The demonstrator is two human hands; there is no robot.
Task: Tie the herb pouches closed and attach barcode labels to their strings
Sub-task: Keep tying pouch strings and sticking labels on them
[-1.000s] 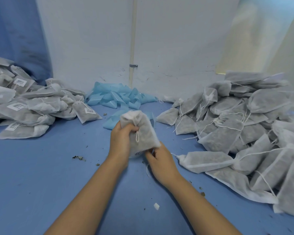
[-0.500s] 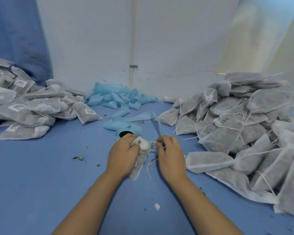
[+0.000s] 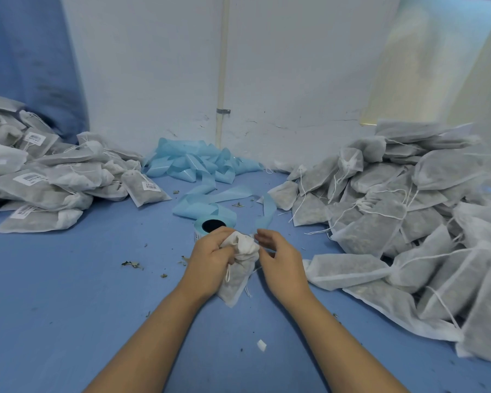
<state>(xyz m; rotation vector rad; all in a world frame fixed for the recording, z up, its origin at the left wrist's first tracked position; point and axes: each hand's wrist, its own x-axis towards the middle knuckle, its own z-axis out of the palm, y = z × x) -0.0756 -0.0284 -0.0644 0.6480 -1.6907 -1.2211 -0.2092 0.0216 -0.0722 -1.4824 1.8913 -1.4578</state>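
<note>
A white mesh herb pouch (image 3: 234, 282) stands on the blue table (image 3: 68, 307) in front of me. My left hand (image 3: 210, 259) grips its gathered neck, and a drawstring loop hangs below that fist. My right hand (image 3: 281, 260) hovers just right of the pouch top with its fingers loosely curved; I see nothing held between them. Behind my left hand sits the barcode label roll (image 3: 210, 226) with its black core. No label shows on the held pouch from here.
Labelled pouches (image 3: 54, 180) are heaped at the left, and unlabelled pouches (image 3: 394, 222) with loose strings are heaped at the right. Blue backing tape (image 3: 196, 165) lies crumpled against the back wall. Herb crumbs and a white scrap (image 3: 261, 345) dot the table.
The pouch came down from in front of me to the table. My right hand pinched a label at its neck half a second ago and has now drawn slightly away.
</note>
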